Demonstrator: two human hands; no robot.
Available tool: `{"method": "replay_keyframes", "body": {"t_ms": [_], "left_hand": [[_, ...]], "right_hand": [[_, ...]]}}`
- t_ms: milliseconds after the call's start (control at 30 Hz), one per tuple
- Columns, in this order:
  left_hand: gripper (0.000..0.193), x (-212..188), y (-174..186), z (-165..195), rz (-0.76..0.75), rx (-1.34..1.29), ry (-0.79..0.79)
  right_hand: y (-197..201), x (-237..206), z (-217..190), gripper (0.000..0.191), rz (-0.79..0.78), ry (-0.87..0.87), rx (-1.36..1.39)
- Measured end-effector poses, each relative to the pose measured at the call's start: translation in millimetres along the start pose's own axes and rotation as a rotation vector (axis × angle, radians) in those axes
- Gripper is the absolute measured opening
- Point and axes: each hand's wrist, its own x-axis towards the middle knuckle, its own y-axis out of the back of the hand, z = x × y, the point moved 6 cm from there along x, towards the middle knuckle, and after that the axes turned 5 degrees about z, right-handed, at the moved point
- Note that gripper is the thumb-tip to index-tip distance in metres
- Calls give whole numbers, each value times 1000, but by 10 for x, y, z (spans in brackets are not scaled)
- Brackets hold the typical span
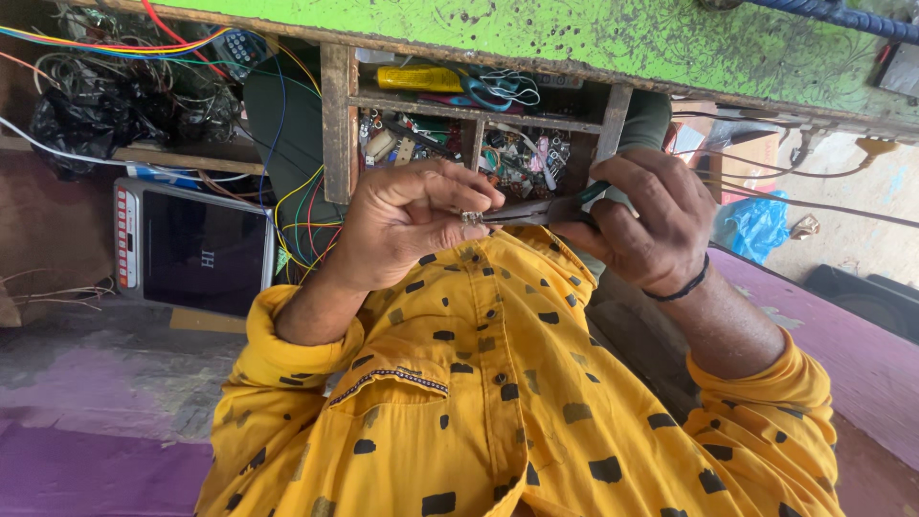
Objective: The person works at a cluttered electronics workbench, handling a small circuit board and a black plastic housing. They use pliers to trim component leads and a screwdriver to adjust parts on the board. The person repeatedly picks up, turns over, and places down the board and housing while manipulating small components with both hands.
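Observation:
My left hand (407, 225) is held in front of my chest and pinches a small metal part (471, 219) between thumb and fingers. My right hand (641, 220), a black band on its wrist, grips long-nosed pliers (536, 212) with green handles. The plier jaws point left and meet the small part at my left fingertips. Both hands hover above my yellow shirt with black spots (498, 402). I cannot tell exactly what the small part is.
A wooden shelf (337, 124) just beyond my hands holds electronic parts, blue-handled scissors (488, 93) and a yellow tool (418, 78). Coloured wires (297, 206) hang at the left above a flat appliance with a dark glass top (196, 249). A blue plastic bag (756, 225) lies right.

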Motion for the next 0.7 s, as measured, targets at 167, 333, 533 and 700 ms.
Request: {"method": "replay_keyframes", "body": {"t_ms": [167, 333, 533, 700], "left_hand": [[16, -12, -6, 32, 21, 76, 32], [14, -8, -10, 96, -12, 158, 7], [17, -14, -9, 84, -32, 114, -3], [23, 12, 66, 36, 35, 76, -7]], "right_hand": [[-46, 39, 9, 41, -95, -41, 91], [-111, 22, 99, 34, -235, -149, 283], [-138, -55, 161, 36, -248, -213, 357], [-135, -129, 203, 38, -163, -345, 365]]}}
